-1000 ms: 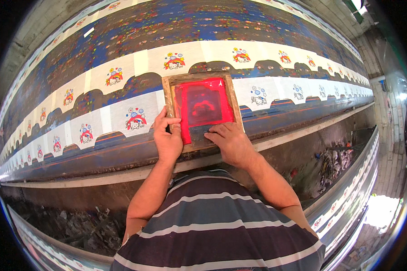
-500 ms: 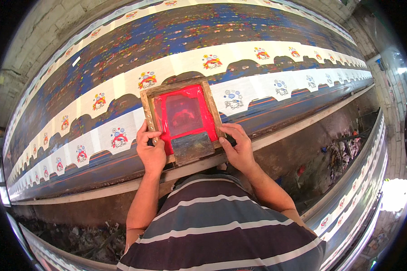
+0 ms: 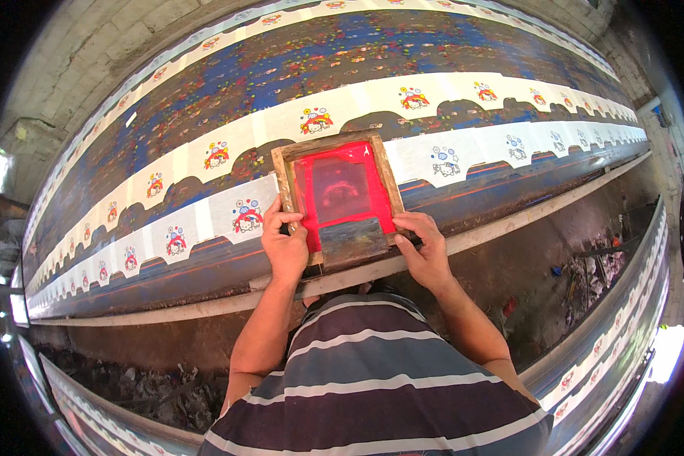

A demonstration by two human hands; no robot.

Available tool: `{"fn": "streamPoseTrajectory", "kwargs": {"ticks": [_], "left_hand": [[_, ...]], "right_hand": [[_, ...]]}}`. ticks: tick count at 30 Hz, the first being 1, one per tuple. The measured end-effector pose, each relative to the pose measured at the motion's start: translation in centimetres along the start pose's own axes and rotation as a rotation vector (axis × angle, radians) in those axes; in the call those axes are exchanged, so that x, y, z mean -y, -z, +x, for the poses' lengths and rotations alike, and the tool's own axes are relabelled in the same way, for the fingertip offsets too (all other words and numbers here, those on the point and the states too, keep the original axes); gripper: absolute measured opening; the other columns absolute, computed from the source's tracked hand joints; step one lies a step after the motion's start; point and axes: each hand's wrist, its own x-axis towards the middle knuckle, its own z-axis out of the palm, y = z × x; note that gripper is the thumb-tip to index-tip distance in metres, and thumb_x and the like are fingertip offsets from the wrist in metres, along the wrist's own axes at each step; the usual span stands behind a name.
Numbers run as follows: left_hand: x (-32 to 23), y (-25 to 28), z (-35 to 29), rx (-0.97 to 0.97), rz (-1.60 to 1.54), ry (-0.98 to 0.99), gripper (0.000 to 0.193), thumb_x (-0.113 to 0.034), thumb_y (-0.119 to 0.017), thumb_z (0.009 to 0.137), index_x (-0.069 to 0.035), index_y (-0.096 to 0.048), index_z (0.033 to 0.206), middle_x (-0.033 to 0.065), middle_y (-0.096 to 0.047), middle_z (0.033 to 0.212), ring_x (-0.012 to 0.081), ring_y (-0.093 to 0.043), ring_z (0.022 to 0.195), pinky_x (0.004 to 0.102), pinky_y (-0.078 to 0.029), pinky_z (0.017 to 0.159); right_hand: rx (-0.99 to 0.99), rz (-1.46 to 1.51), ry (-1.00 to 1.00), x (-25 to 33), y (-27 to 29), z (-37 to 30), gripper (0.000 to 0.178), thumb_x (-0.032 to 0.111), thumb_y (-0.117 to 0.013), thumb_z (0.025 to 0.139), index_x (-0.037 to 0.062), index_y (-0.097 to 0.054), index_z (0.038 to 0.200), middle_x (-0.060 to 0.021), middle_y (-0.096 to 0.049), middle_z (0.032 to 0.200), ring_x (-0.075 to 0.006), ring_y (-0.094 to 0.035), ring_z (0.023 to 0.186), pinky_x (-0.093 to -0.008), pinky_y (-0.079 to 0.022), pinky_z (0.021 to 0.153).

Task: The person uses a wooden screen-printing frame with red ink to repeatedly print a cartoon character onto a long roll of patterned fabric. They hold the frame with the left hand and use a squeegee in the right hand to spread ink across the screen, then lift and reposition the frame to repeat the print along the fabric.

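In front of me is a screen-printing frame (image 3: 284, 186) of worn wood, with a pinkish mesh (image 3: 340, 186) edged in bright red. My left hand (image 3: 287, 247) is closed round the left rail near its lower end, fingers curled. The lower right corner is pinched between the thumb and fingers of my right hand (image 3: 425, 247). A dark, ink-stained flat piece (image 3: 353, 242) covers the near end of the mesh. Beneath lies a row of white fabric pieces (image 3: 479, 154); whether the frame touches them I cannot tell. The part under the frame is hidden.
The long dark table (image 3: 471, 196) slopes away, its near edge a pale rail (image 3: 182, 313). A second row of fabric pieces (image 3: 372, 97) bears colourful cartoon prints. Prints right of the frame lack red; those to its left have it. Behind my right arm is another printed table (image 3: 608, 334), with floor debris (image 3: 596, 277).
The view has shifted, so the table, frame and both hands appear farther right. Both hands keep their hold on the frame, which stays between the same two neighbouring prints.
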Motion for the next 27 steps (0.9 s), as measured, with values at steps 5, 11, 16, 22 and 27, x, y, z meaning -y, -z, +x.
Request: {"fn": "streamPoseTrajectory", "kwargs": {"ticks": [5,11,16,22,27], "left_hand": [[0.0,-1.4,-0.1,0.014,-0.107,0.086,0.028,0.018,-0.072,0.085,-0.003,-0.079,0.102,0.0261,-0.06,0.169,0.0347,-0.061,0.156,0.0438,-0.05,0.126],[0.7,-1.3,-0.2,0.033,-0.212,0.184,0.031,0.021,-0.069,0.086,-0.002,-0.077,0.106,0.0266,-0.055,0.176,0.0331,-0.06,0.157,0.0401,-0.052,0.122],[0.7,-1.5,0.0,0.023,-0.161,0.204,0.03,0.021,-0.071,0.086,-0.002,-0.077,0.104,0.0256,-0.054,0.177,0.0322,-0.061,0.155,0.0398,-0.053,0.121],[1.0,-1.8,-0.2,0.018,-0.121,0.159,0.028,0.019,-0.071,0.085,-0.002,-0.077,0.101,0.0243,-0.057,0.174,0.0321,-0.063,0.154,0.0407,-0.054,0.121],[0.9,-1.7,-0.2,0.031,-0.061,0.133,0.025,0.015,-0.075,0.083,-0.004,-0.079,0.098,0.0272,-0.062,0.167,0.0365,-0.062,0.154,0.0449,-0.048,0.127]], "right_hand": [[0.044,-0.013,0.033,-1.0,2.0,0.1,0.034,0.004,-0.081,0.101,0.004,-0.079,0.135,-0.0181,-0.076,0.14,-0.0404,-0.069,0.135,-0.0517,-0.054,0.117],[0.037,-0.037,0.093,-1.0,2.3,0.1,0.034,0.004,-0.082,0.098,0.0034,-0.078,0.132,-0.0177,-0.075,0.14,-0.0415,-0.069,0.134,-0.0528,-0.054,0.116],[0.096,-0.219,0.313,1.1,1.6,1.1,0.037,0.009,-0.088,0.092,0.0068,-0.079,0.128,-0.0151,-0.074,0.136,-0.0404,-0.069,0.132,-0.0544,-0.056,0.113],[0.419,-0.385,0.428,3.3,-0.5,2.6,0.042,0.016,-0.088,0.09,0.0084,-0.079,0.13,-0.0126,-0.073,0.134,-0.0369,-0.068,0.131,-0.0528,-0.054,0.113],[0.514,-0.538,0.478,3.6,-1.7,4.6,0.038,0.011,-0.077,0.092,0.008,-0.078,0.129,-0.0106,-0.074,0.128,-0.0341,-0.069,0.124,-0.0509,-0.054,0.108]]}}
